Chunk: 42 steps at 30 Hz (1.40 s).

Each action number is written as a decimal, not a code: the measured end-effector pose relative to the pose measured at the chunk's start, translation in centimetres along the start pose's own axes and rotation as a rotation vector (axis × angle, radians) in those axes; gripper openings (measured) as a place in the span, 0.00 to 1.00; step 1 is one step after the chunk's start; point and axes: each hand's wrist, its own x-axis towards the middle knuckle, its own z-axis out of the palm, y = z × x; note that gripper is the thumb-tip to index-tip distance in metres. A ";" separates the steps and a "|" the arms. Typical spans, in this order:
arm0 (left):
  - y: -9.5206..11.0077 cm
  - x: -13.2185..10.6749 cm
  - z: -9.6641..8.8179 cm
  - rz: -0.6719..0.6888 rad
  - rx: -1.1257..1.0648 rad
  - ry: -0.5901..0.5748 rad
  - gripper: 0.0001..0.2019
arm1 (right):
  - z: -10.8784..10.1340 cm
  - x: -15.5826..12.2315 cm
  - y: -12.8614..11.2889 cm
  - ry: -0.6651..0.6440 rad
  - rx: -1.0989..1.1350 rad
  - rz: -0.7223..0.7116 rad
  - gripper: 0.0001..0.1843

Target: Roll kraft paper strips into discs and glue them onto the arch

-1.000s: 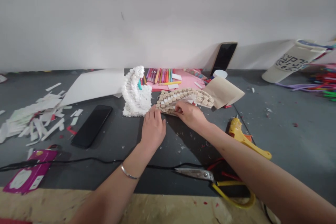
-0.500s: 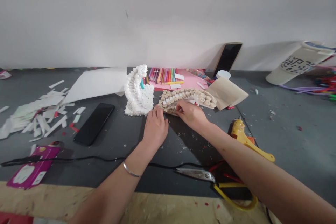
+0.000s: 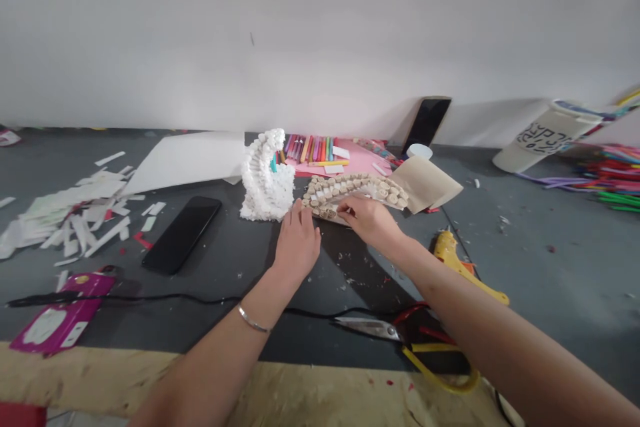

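Observation:
A curved craft piece (image 3: 360,185) covered in small beige paper rolls lies on the dark table, with a row of white pieces along its middle. My left hand (image 3: 299,240) rests at its left end, fingers stretched out and touching the edge, thumb apart. My right hand (image 3: 373,219) is over the front edge of the piece, thumb and fingers pinched together; whatever is between the fingertips is hidden. Just left of the piece stands a white, bumpy, wave-shaped model (image 3: 265,180). A sheet of brown paper (image 3: 425,181) lies at the craft piece's right end.
A yellow glue gun (image 3: 457,260) and scissors (image 3: 373,327) lie near my right forearm, a black cord (image 3: 185,297) crossing in front. To the left are a phone (image 3: 183,235), paper scraps (image 3: 75,213) and a purple packet (image 3: 65,313). Markers (image 3: 313,149) and a tilted cup (image 3: 545,137) are behind.
My right hand has shifted slightly right along the front edge, showing more of the rolls there. My left hand stays at the left end. The view has tilted a little.

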 end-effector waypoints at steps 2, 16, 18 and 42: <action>0.0 0.2 -0.4 -0.006 -0.020 0.043 0.17 | -1.0 -0.9 -0.5 0.016 0.015 0.011 0.03; 4.0 -1.2 -3.1 0.643 -0.227 0.040 0.21 | -3.9 -11.1 -4.0 -0.097 0.470 0.268 0.13; 4.4 -1.5 -3.0 0.662 -0.206 0.001 0.20 | -3.8 -11.6 -3.5 -0.073 0.540 0.279 0.14; 4.0 -1.8 -3.4 0.686 -0.126 0.232 0.25 | -1.4 -13.2 -3.2 0.352 0.258 0.034 0.17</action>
